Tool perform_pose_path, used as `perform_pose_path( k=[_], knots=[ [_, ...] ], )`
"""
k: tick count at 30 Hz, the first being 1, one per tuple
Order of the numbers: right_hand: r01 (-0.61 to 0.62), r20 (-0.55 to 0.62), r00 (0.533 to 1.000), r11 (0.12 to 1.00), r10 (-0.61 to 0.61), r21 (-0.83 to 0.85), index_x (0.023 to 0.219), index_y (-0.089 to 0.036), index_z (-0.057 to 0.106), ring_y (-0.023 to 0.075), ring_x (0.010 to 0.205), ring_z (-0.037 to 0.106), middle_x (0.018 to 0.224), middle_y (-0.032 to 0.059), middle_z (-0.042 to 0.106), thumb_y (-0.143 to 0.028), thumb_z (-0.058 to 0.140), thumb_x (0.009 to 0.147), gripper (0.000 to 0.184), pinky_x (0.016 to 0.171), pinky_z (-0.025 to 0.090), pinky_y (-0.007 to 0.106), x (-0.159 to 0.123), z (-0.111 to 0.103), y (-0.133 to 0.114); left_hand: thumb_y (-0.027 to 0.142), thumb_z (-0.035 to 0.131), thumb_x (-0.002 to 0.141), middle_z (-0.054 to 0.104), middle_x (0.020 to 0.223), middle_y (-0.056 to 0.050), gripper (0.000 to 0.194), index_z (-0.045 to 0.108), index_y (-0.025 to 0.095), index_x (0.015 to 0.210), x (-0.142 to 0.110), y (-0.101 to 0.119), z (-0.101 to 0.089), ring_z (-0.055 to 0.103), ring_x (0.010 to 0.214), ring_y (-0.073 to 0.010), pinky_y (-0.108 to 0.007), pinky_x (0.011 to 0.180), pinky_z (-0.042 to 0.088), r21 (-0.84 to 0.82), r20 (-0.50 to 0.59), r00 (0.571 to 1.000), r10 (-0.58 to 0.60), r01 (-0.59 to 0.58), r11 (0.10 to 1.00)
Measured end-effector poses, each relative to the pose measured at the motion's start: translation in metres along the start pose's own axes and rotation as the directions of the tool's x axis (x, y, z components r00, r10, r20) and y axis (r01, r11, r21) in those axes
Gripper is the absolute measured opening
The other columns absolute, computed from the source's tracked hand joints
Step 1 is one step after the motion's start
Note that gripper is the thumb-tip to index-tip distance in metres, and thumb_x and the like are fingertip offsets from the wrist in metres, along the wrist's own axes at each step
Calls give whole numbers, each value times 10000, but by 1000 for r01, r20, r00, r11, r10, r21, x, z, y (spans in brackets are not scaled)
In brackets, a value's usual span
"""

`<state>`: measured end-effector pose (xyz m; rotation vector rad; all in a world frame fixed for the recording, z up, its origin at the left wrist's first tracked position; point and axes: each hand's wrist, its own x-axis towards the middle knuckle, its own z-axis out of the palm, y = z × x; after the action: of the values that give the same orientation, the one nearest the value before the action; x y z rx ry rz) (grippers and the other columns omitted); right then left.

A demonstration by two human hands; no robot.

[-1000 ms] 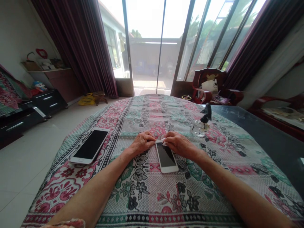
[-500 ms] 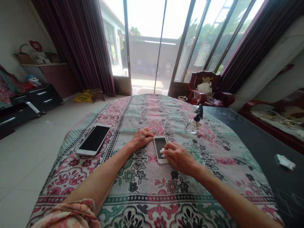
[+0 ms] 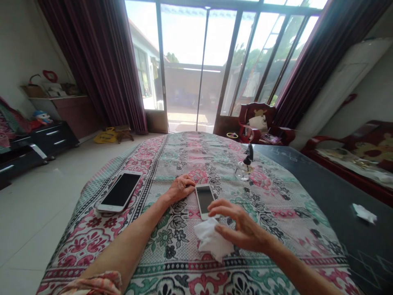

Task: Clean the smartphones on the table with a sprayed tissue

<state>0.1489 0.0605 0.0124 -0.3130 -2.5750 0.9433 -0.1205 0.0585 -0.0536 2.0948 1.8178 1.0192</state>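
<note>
A white smartphone (image 3: 205, 200) with a dark screen lies on the patterned tablecloth in front of me. My left hand (image 3: 181, 188) has its fingers curled together, their tips against the phone's upper left edge. Over the lower right of the phone is my right hand (image 3: 235, 223), thumb and fingers apart. A crumpled white tissue (image 3: 211, 241) spreads below its thumb, just nearer to me than the phone; the thumb overlaps it, but a grip on it does not show. To the left lies a larger white phone (image 3: 122, 190), its screen black.
A clear spray bottle (image 3: 245, 170) with a black nozzle stands at the right on the tablecloth (image 3: 184, 155). Another white tissue (image 3: 364, 213) lies on the dark surface at the right. A red wooden chair (image 3: 258, 123) is beyond the table, near the glass doors.
My right hand has drawn back from the phone's screen, and its fingers have spread. The tissue, earlier bunched under the fingertips, now shows opened out. My left hand stays at the phone's edge.
</note>
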Motion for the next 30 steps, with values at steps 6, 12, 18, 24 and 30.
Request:
perform_pose_path(
  k=[6, 12, 18, 24, 30],
  knots=[
    [-186, -105, 980, 971, 171, -151, 950, -199, 663, 203, 960, 586, 1016, 61, 636, -115, 579, 740, 241, 892, 451, 364, 3, -8, 53, 336, 689, 749, 609, 1045, -42, 268, 720, 219, 988, 0, 8, -21, 584, 1001, -192, -284, 928, 454, -46, 189, 982, 8, 1, 999],
    [-189, -60, 982, 954, 180, -232, 1216, -201, 555, 246, 1091, 524, 1187, 90, 578, -187, 703, 660, 575, 955, 415, 385, -3, -1, 54, 568, 790, 533, 412, 1395, -136, 1059, 353, 196, 1422, -3, 24, -30, 362, 1297, -348, -446, 1077, 333, 99, 426, 904, -26, -17, 995],
    [-162, -64, 987, 945, 150, -284, 1116, -209, 596, 230, 1017, 536, 1087, 66, 615, -172, 691, 679, 449, 902, 413, 368, -1, 3, 53, 630, 782, 447, 367, 1428, -181, 1177, 324, 152, 1420, -7, 38, -20, 305, 1326, -406, -496, 1079, 311, 210, 470, 882, -37, -71, 975],
    [-158, -98, 986, 949, 135, -273, 1089, -208, 602, 221, 979, 540, 1041, 62, 622, -167, 698, 689, 413, 879, 414, 363, -2, 7, 54, 624, 775, 461, 318, 1461, -199, 1213, 269, 128, 1445, -9, 36, -16, 272, 1349, -407, -479, 1103, 275, 240, 463, 885, -45, -76, 968],
    [-182, -172, 975, 951, 141, -249, 1042, -200, 624, 203, 940, 566, 1006, 56, 641, -133, 654, 732, 319, 854, 430, 341, 0, 9, 61, 595, 767, 517, 361, 1436, -191, 1135, 283, 129, 1432, -6, 37, -13, 311, 1340, -368, -450, 1104, 285, 188, 392, 920, 8, -88, 978]
  ],
)
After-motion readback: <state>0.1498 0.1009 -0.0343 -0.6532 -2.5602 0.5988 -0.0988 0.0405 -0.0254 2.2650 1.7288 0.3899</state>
